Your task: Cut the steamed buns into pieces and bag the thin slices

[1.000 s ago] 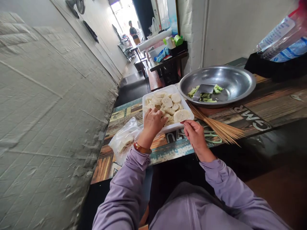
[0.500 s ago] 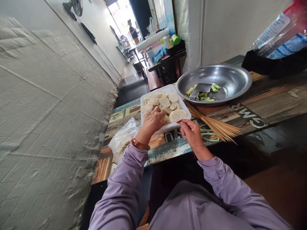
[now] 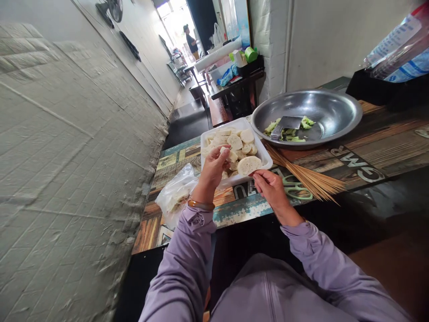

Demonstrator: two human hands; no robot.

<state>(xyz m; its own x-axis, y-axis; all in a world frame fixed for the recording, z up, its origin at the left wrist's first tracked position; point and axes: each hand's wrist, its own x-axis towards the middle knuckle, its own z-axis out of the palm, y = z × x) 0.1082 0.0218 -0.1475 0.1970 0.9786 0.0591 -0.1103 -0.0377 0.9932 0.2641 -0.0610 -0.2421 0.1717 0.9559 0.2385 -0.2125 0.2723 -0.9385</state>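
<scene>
In my left hand (image 3: 214, 166) a pale slice (image 3: 231, 155) is pinched between thumb and fingers, raised over the near left part of a white plastic tray (image 3: 267, 157). Several pale round slices (image 3: 234, 142) of the same kind are heaped in the tray; I cannot tell what food they are. My right hand (image 3: 271, 184), fingers closed, is just off the tray's near edge. It grips a thin skewer, mostly hidden by the fingers, with a large round slice (image 3: 250, 165) at its tip. Whether the skewer goes through that slice is hard to see.
Bamboo skewers (image 3: 310, 174) lie fanned beside green-handled scissors (image 3: 296, 188). Behind them, a wide steel basin (image 3: 338, 118) holds green vegetable pieces and a cleaver-like blade (image 3: 288, 124). A clear plastic bag (image 3: 177, 192) sits left of the tray. A person (image 3: 191, 41) stands far back.
My left hand has come up out of the heap with a slice between its fingers. The slice by my right hand has shifted slightly left over the tray. The view has turned a little.
</scene>
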